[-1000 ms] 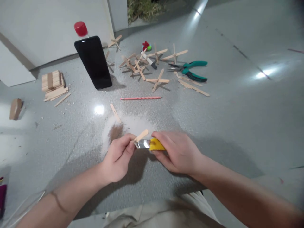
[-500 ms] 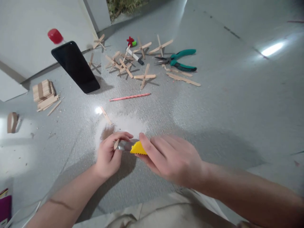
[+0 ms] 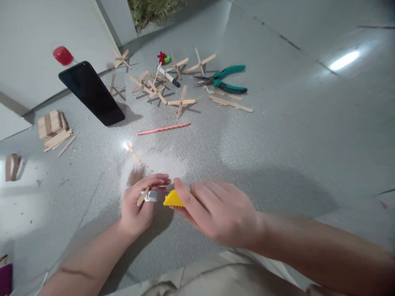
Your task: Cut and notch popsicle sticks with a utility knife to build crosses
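Observation:
In my right hand (image 3: 220,211) is a yellow utility knife (image 3: 173,199), its metal blade extended to the left. My left hand (image 3: 140,203) is closed around a wooden craft stick (image 3: 143,197), whose rounded end sticks out between thumb and fingers. The blade meets the stick there; how deep it sits in the wood I cannot tell. Just beyond my left hand, a single craft stick (image 3: 133,153) lies on the grey floor with a small mark or slit in it.
Farther off lie a pink pencil (image 3: 164,128), several crossed-stick pieces (image 3: 182,102), a marker (image 3: 168,77) and green-handled pliers (image 3: 225,79). A black phone (image 3: 92,94) leans upright at left, near a bundle of sticks (image 3: 51,124). Split sticks (image 3: 231,102) lie below the pliers.
The view has shifted slightly, so the scene sits a little farther left and lower. The stick in my left hand is tilted differently and more of it shows; the blade remains against it.

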Available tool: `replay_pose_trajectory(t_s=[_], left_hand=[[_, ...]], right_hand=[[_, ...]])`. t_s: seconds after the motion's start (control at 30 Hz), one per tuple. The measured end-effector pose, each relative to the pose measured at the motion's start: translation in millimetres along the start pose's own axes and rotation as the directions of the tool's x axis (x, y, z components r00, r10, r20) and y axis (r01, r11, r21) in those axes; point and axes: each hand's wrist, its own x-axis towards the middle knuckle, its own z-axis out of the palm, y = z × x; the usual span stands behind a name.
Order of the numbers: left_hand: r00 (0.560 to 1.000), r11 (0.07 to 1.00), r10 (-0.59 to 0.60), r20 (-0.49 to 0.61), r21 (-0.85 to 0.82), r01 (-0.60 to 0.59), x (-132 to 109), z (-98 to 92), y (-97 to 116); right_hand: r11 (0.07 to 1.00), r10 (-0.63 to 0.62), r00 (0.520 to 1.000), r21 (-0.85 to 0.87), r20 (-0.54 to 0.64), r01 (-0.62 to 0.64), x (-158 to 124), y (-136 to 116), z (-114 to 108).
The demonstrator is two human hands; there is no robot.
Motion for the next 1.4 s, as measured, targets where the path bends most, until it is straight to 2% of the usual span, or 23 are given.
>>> replay_pose_trajectory(t_s=[0.1,0.17,0.3,0.43,0.53,0.8,0.87,0.97,1.0,1.03,1.17,1.23,1.4], left_hand=[[0.998,1.000,-0.026,0.060,-0.012,0.027,6,-9.4,1],[0.988,0.996,-0.043,0.148,-0.070,0.054,13,-16.9,3],[0.929,0.950,-0.071,0.362,-0.261,0.174,22,-25.9,5],[0.901,0.883,-0.104,0.420,-0.379,0.278,20,-25.7,1],[0.902,0.841,-0.132,0.411,-0.436,0.322,18,-23.4,-4],[0.932,0.759,-0.216,0.291,-0.550,0.347,14,-9.4,-5],[0.945,0.755,-0.240,0.222,-0.569,0.325,19,-11.2,-5],[0.959,0.769,-0.276,0.059,-0.585,0.257,29,-20.1,-6],[0.960,0.780,-0.280,0.015,-0.579,0.237,30,-22.9,-6],[0.958,0.792,-0.288,-0.009,-0.564,0.233,31,-24.5,-5],[0.950,0.849,-0.312,0.015,-0.444,0.285,18,-17.2,3],[0.950,0.874,-0.309,0.037,-0.382,0.299,10,-9.5,9],[0.954,0.917,-0.279,0.111,-0.264,0.298,-1,0.6,20]], right_hand=[[0.998,0.031,0.999,0.057,0.034,-0.033,-1,4,3],[0.987,0.053,0.995,0.150,0.082,-0.065,-3,11,5],[0.931,0.045,0.979,0.346,0.199,-0.113,-5,26,8],[0.893,0.038,0.972,0.429,0.232,-0.137,-5,28,10],[0.877,0.043,0.964,0.453,0.261,-0.162,-4,25,12],[0.874,0.023,0.963,0.462,0.268,-0.150,-4,18,18],[0.866,-0.018,0.971,0.489,0.237,-0.103,-4,13,17],[0.829,-0.123,0.985,0.558,0.122,0.034,-5,4,15],[0.812,-0.075,0.990,0.583,0.120,-0.009,-5,3,15],[0.793,0.033,0.988,0.598,0.149,-0.117,-4,2,14],[0.693,0.264,0.938,0.633,0.224,-0.346,-7,11,17],[0.615,0.352,0.904,0.669,0.241,-0.418,-10,16,20],[0.447,0.476,0.832,0.736,0.286,-0.508,-9,17,25]])
